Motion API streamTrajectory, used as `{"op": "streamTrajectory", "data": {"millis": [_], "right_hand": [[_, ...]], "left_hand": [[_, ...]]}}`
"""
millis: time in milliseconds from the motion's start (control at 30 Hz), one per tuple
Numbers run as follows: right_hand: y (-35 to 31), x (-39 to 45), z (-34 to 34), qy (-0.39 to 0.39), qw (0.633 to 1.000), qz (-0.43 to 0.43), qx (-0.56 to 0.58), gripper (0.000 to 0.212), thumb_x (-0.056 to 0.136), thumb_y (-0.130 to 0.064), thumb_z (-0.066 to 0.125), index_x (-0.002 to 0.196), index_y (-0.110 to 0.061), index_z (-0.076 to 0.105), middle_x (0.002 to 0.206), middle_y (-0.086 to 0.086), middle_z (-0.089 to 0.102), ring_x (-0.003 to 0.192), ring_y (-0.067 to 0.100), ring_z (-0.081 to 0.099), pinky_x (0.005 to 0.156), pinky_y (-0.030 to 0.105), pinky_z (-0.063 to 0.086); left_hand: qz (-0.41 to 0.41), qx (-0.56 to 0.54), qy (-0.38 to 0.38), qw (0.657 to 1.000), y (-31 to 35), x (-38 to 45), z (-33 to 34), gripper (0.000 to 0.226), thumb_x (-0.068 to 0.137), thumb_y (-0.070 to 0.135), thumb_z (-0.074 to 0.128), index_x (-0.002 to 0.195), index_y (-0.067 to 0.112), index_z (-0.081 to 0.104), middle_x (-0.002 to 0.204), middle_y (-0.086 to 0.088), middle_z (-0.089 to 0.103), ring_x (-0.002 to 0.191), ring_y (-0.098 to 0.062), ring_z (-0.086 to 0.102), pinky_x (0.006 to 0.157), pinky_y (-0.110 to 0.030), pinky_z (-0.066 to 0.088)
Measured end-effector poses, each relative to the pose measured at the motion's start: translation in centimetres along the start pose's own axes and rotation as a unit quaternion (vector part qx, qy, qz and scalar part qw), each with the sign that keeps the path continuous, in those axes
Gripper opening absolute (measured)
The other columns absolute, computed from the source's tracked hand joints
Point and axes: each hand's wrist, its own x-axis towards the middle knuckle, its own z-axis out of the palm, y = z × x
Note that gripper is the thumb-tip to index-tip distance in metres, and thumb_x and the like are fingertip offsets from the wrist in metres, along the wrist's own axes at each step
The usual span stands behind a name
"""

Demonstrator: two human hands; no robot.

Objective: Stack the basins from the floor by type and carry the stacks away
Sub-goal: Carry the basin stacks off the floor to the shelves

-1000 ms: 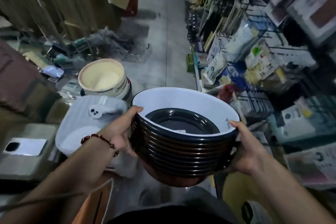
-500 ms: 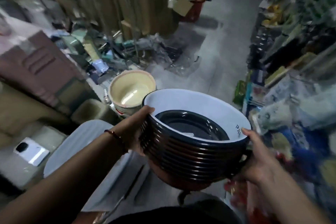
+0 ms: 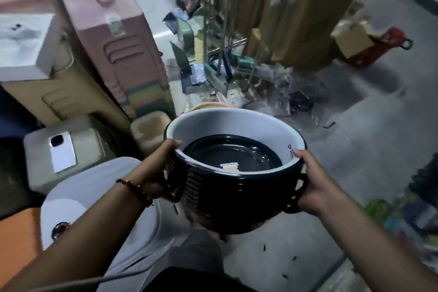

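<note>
You stand in a crowded storeroom with a grey concrete floor (image 3: 355,140) running away to your right and ahead. To your left rises a tall pink and beige plastic cabinet (image 3: 113,40), and beside your left forearm sits a large pale grey rounded plastic lid (image 3: 78,197). Ahead is a cluster of tall brown cardboard boxes and metal poles (image 3: 272,19).

In front of your chest, held up off the floor, is the stack of nested dark navy plastic basins with a white-lined top basin (image 3: 237,173). Its open mouth faces up and tilts a little towards you, and the rims form tight ridges down the side. Inside the top basin lies a dark round bottom with a small white label.

The stack sits squarely between your hands, so neither is nearer; the weight is shared side to side. I judge the coming carry depends on keeping that level balance, since a tall nested stack could lean if one side drops.

Your left hand (image 3: 156,173) grips the left side, thumb hooked over the white rim and fingers curled under the ridged rims. A red beaded bracelet (image 3: 132,185) circles that wrist. Your right hand (image 3: 315,185) grips the right side, thumb on the rim, fingers wrapped at a dark side handle.
</note>
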Motion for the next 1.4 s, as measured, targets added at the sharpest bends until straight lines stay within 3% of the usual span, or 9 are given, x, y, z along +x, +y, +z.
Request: {"op": "streamTrajectory", "data": {"millis": [200,367,533,667,800,967,1200,1300,1400], "right_hand": [[-8.3,7.2,5.7,0.018,0.998,0.023,-0.047,0.05,0.069,-0.055,0.066,0.103,-0.02,0.06,0.101,0.013,0.051,0.086,0.031,0.052,0.068,0.038,0.046],[-14.1,11.2,9.4,0.011,0.995,0.027,-0.093,0.052,0.069,-0.056,0.065,0.106,-0.019,0.06,0.106,0.015,0.053,0.093,0.033,0.053,0.067,0.04,0.046],[-19.9,15.1,12.5,-0.016,0.985,0.038,-0.167,0.052,0.069,-0.057,0.063,0.105,-0.019,0.061,0.106,0.016,0.053,0.094,0.034,0.052,0.069,0.041,0.047],[-23.9,17.8,14.5,-0.046,0.975,0.048,-0.213,0.053,0.069,-0.057,0.062,0.107,-0.02,0.061,0.108,0.015,0.054,0.098,0.034,0.052,0.075,0.042,0.046],[-27.2,20.3,16.8,-0.072,0.96,0.034,-0.267,0.048,0.071,-0.057,0.06,0.105,-0.022,0.059,0.102,0.013,0.053,0.091,0.031,0.052,0.072,0.039,0.046],[-29.2,24.9,20.0,-0.089,0.951,-0.006,-0.297,0.037,0.073,-0.053,0.059,0.098,-0.025,0.059,0.09,0.004,0.055,0.084,0.024,0.053,0.072,0.035,0.045],[-24.8,38.7,19.4,-0.118,0.94,-0.027,-0.318,0.02,0.086,-0.034,0.05,0.095,-0.017,0.056,0.09,0.005,0.056,0.083,0.021,0.054,0.074,0.035,0.045],[-22.4,42.9,17.0,-0.1,0.92,-0.012,-0.379,0.022,0.088,-0.027,0.051,0.101,-0.014,0.065,0.089,0.002,0.067,0.088,0.021,0.06,0.081,0.038,0.045],[-21.5,45.1,15.9,-0.047,0.898,-0.071,-0.432,0.018,0.09,-0.028,0.057,0.104,-0.023,0.066,0.101,0.002,0.073,0.093,0.02,0.067,0.086,0.038,0.054]], "left_hand": [[-0.001,-0.055,0.009,0.998,6.5,6.7,2.2,0.04,0.09,0.046,0.051,0.072,0.01,0.055,0.039,-0.006,0.055,0.041,-0.022,0.058,0.062,-0.027,0.036],[-0.004,-0.113,0.029,0.993,10.3,10.3,2.5,0.038,0.09,0.049,0.049,0.081,0.013,0.059,0.044,-0.007,0.06,0.063,-0.028,0.055,0.065,-0.03,0.038],[-0.004,-0.163,0.068,0.984,12.8,12.4,4.0,0.035,0.094,0.043,0.047,0.076,0.013,0.056,0.039,-0.003,0.057,0.029,-0.014,0.055,0.06,-0.031,0.039],[0.0,-0.208,0.1,0.973,14.4,13.9,5.5,0.035,0.093,0.042,0.048,0.073,0.014,0.055,0.038,-0.002,0.057,0.03,-0.015,0.056,0.061,-0.029,0.046],[0.021,-0.239,0.131,0.962,15.5,16.0,6.7,0.034,0.09,0.044,0.05,0.07,0.016,0.051,0.037,-0.001,0.054,0.06,-0.027,0.051,0.07,-0.031,0.035],[0.019,-0.27,0.155,0.95,15.7,21.1,6.7,0.034,0.08,0.052,0.052,0.088,0.02,0.059,0.077,-0.009,0.061,0.077,-0.026,0.053,0.076,-0.039,0.039],[0.016,-0.29,0.198,0.936,8.3,34.6,5.8,0.053,0.059,0.045,0.061,0.104,0.017,0.062,0.095,-0.015,0.055,0.082,-0.031,0.054,0.072,-0.041,0.045],[-0.024,-0.246,0.214,0.945,4.7,38.0,6.1,0.05,0.062,0.031,0.058,0.108,0.012,0.06,0.086,-0.018,0.059,0.063,-0.025,0.057,0.055,-0.03,0.046],[-0.002,-0.113,0.275,0.955,2.5,40.0,5.8,0.04,0.079,0.022,0.06,0.118,0.012,0.059,0.101,-0.012,0.068,0.086,-0.031,0.066,0.066,-0.034,0.052]]}}
